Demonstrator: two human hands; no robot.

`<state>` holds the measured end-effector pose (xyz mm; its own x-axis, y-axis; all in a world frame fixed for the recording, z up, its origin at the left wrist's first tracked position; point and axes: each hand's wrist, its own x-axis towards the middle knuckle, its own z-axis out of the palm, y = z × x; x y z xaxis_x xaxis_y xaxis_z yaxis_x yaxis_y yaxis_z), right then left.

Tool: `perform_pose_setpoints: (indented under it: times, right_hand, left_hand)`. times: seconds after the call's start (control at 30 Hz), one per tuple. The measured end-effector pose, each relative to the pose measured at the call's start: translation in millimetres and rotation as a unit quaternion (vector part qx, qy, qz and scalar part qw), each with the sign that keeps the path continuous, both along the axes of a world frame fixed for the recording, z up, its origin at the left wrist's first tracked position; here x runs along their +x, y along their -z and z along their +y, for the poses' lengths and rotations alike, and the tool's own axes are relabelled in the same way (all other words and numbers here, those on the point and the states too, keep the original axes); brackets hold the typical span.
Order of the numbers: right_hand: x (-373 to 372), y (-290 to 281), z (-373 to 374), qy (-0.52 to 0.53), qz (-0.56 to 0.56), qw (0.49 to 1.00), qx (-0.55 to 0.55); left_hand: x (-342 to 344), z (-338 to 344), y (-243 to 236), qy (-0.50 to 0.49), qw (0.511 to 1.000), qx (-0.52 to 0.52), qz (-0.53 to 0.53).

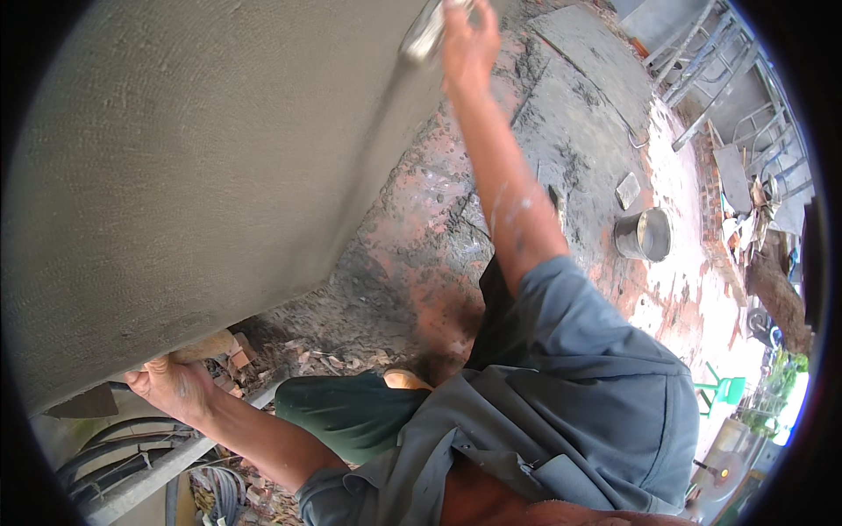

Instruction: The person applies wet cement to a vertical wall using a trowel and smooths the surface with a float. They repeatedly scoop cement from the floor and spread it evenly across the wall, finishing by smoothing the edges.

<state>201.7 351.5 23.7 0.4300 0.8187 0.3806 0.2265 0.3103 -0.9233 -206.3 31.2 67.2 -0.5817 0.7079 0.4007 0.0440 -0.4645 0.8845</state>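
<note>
A grey, freshly plastered wall [202, 158] fills the upper left. At its far end my right hand [469, 48] is closed round a pale hand tool [424, 33], held against or close to the plaster. Blur hides the tool's exact kind. My left hand [175, 388] is at the wall's near lower edge, its fingers curled at the edge and partly hidden. Beside those fingers lies a brown rounded piece [203, 347], perhaps brick or wood.
A mortar-stained bucket [643, 235] and a small pale block [628, 190] stand on the splattered floor [421, 210]. Metal scaffold frames [715, 70] are at the far right. Black hoses [114, 447], a grey rail [149, 482] and broken bricks [239, 352] lie below my left hand.
</note>
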Motion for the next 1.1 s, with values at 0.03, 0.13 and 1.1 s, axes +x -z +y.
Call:
perform_pose_setpoints:
  times: [0.03, 0.13, 1.1]
  right_hand:
    - [11, -3, 25, 0.048, 0.015, 0.998, 0.038]
    - [34, 22, 52, 0.038, 0.096, 0.995, -0.01]
    - [-68, 49, -85, -0.012, 0.018, 0.999, 0.044]
  left_hand:
    - [-2, 1, 5, -0.009, 1.0, 0.009, 0.002]
    - [-6, 0, 19, -0.007, 1.0, 0.023, -0.001]
    - [-16, 3, 113, -0.066, 0.994, -0.037, -0.082]
